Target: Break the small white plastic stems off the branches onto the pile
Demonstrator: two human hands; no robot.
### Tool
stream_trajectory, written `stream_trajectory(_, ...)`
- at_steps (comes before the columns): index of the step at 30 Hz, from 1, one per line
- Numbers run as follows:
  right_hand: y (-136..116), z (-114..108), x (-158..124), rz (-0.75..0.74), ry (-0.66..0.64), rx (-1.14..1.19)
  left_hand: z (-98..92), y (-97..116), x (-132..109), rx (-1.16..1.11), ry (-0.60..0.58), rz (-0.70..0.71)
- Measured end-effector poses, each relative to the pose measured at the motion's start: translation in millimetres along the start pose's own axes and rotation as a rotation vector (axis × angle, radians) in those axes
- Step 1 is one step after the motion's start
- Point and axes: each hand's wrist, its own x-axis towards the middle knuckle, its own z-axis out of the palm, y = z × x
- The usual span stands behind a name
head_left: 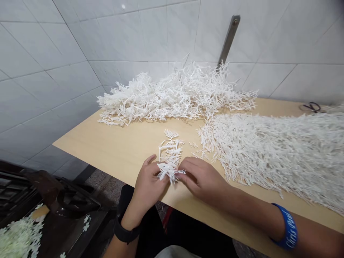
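A small white plastic sprig with many thin branching tips is held between both hands over the front edge of the board. My left hand pinches it from the left, one finger sticking up and away. My right hand is closed at the sprig's right side, its fingertips pressed together on the thin tips; the exact grip is partly hidden. Just beyond my hands lies a branched white plastic frame with comb-like stems. A few loose white stems are scattered to its right.
A tangled heap of white plastic sprigs stretches along the tiled wall. To the right, a thick spread of white stems covers the wooden board. A metal bracket sits against the wall. Pale artificial flowers lie at lower left on dark furniture.
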Motion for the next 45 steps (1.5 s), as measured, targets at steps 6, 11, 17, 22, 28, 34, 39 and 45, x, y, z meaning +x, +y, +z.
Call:
stream_trajectory(6, -6, -4, -6, 0.059, 0.009, -0.017, -4.9, -2, -1, -0.026, 0.187, -0.091)
stream_trajectory(11, 6, -12, -8, 0.075, 0.048, -0.239, -7.2, -5, -1, -0.108, 0.224, -0.161)
stream_trajectory(17, 6, -12, -5, 0.018, 0.146, -0.297, -2.3, -3, -1, -0.049, 0.115, -0.064)
stream_trajectory(22, -4, -5, -1, 0.095, -0.016, 0.067, -1.0, -2, -2, 0.089, -0.025, 0.086)
stream_trajectory(28, -4, -1, 1, 0.142, -0.027, 0.091, -2.6, 1, -1, 0.052, 0.030, 0.039)
stream_trajectory(34, 5, -10, -4, 0.191, 0.054, -0.135, -4.2, -2, 0, -0.008, 0.156, -0.156)
stream_trajectory(39, 12, -19, -1, 0.216, 0.070, -0.456, -3.8, -1, 1, -0.053, 0.106, -0.169)
stream_trajectory(45, 17, -18, -1, 0.251, 0.051, -0.554, -5.6, -2, -1, -0.115, 0.062, -0.124)
